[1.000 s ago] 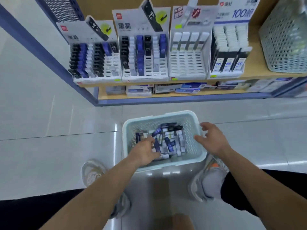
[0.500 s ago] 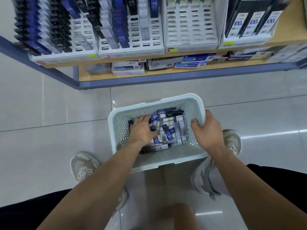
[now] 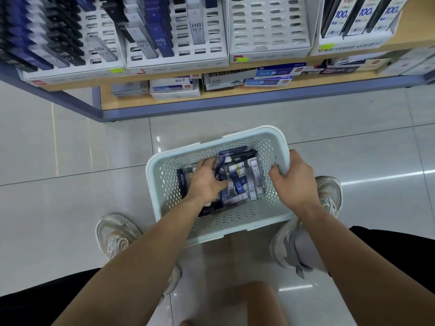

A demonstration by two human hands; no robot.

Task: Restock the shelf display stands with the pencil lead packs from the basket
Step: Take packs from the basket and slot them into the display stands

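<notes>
A pale green perforated basket [image 3: 237, 221] sits on the tiled floor between my feet. Inside lies a jumble of blue, black and white pencil lead packs [image 3: 244, 178] marked HB 0.7. My left hand [image 3: 207, 181] is down inside the basket with its fingers curled on the packs. My right hand [image 3: 292, 182] grips the basket's right rim. Above, white slotted display stands [image 3: 176, 36] line the shelf: the two on the left hold dark and blue packs, and the third stand [image 3: 268, 27] shows bare slots.
The wooden shelf with a blue frame [image 3: 211, 107] stands just beyond the basket. Flat boxes [image 3: 174, 87] lie on its lower level. A fourth stand with "100" packs [image 3: 360, 17] is at the top right. My shoes [image 3: 115, 234] flank the basket.
My head has tipped down and closer, so the basket looms larger. My right hand went from hovering to gripping the rim. My left hand has pushed deeper among the packs.
</notes>
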